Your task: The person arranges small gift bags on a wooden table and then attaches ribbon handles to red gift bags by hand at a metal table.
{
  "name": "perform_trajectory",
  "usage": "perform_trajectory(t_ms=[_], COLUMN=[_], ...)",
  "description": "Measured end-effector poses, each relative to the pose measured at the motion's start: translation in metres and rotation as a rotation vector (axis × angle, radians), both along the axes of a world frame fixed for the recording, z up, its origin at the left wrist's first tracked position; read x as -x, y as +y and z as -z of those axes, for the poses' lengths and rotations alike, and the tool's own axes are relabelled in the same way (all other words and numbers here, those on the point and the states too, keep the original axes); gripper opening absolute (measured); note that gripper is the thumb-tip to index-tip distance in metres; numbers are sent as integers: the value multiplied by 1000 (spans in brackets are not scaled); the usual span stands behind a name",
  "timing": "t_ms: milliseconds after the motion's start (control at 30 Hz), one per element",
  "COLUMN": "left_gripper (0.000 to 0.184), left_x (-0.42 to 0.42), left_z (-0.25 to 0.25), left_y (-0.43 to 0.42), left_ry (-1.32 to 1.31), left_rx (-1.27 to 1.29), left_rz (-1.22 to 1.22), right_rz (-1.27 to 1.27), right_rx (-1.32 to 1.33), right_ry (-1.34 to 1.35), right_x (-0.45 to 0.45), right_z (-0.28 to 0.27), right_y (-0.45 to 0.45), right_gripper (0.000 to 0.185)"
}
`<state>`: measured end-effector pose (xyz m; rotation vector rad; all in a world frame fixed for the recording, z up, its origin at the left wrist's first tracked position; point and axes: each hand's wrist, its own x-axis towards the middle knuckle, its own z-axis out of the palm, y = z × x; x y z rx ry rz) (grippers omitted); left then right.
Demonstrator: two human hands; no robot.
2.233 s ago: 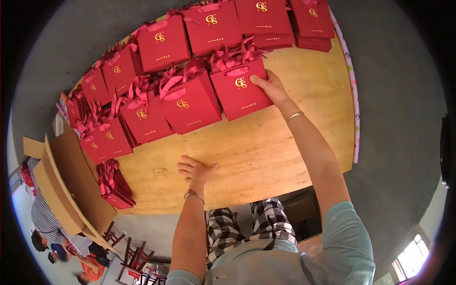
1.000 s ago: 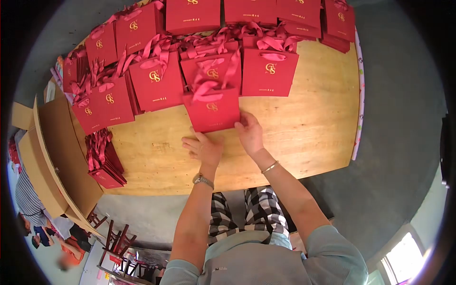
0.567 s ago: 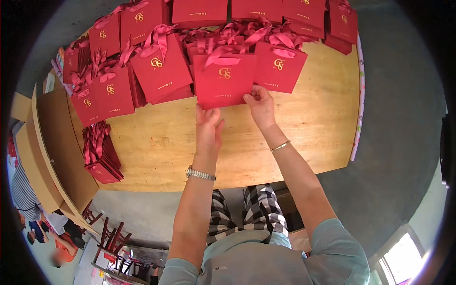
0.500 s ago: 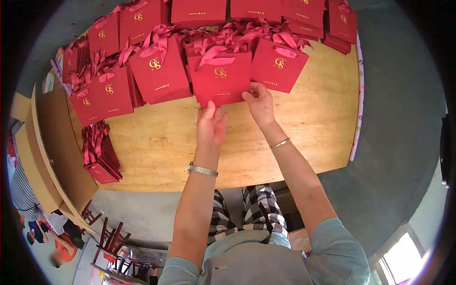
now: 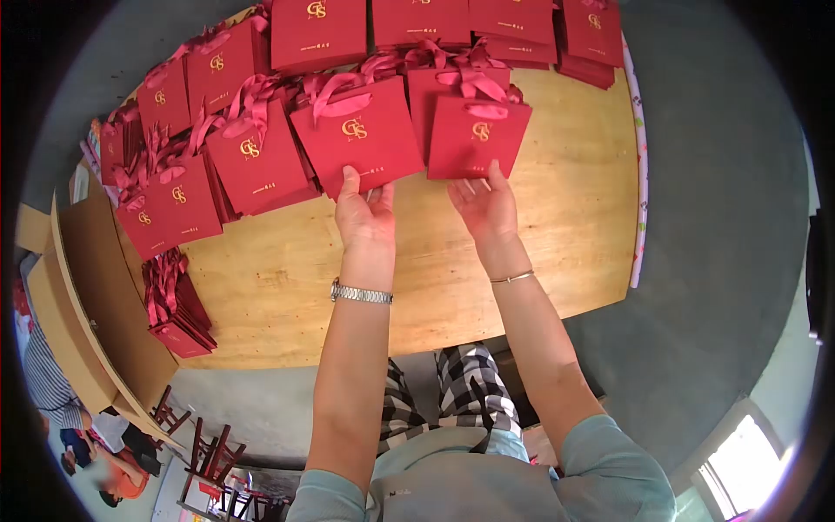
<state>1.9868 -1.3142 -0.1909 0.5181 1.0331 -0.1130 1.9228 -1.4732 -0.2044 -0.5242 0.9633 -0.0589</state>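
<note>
My left hand point(image 5: 365, 213) is closed on the lower edge of a red paper gift bag point(image 5: 361, 139), thumb on its front and fingers beneath. That bag has a gold "GS"-like logo and a pink ribbon handle. On the right, my right hand point(image 5: 489, 209) grips the bottom of a second red gift bag point(image 5: 480, 143), with the thumb pressed to its front. Behind this second bag, another red bag point(image 5: 417, 96) shows in part. Whether either hand holds one bag or several together cannot be made out.
Rows of stacked red gift bags point(image 5: 318, 35) cover the far part of the wooden table point(image 5: 417, 287). A small bundle of bags point(image 5: 178, 309) lies at the near left. An open cardboard box point(image 5: 113, 287) stands beside the left edge. People and wooden stools point(image 5: 209, 457) are at lower left.
My left hand has shifted left with its bag. My right hand has left that bag's right corner and now grips the bottom of the bag to the right. The view has shifted slightly.
</note>
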Motion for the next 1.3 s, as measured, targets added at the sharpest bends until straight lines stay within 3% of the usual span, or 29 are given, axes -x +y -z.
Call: perform_trajectory(t_ms=[267,333,467,567,667,833,1100,1300], left_gripper=[27,27,27,33,33,26,27,28], left_x=[-17,-25,-34,-27,-26,-18,-23,-48], left_z=[-49,-48,-25,-12,-9,-4,-55,-33], left_y=[-4,-6,-5,-2,2,3,-3,-10], left_ry=[-15,-22,7,-11,49,76,5,141], left_rx=[73,43,18,-11,83,40,131,57], left_rz=[-13,10,52,30,69,71,26,149], right_rz=[6,-46,-53,-65,-67,-65,-104,-268], right_rx=[73,178,61,155,107,1,-23,207], right_ry=[34,-2,145,166,204,141,-42,202], right_x=[-24,-30,-40,-27,-18,-16,-33,-50], right_z=[-37,-49,-30,-19,-12,-8,-35,-47], right_y=[2,1,-13,-13,-12,-8,-6,3], right_gripper=[41,40,27,24,30,25,18,22])
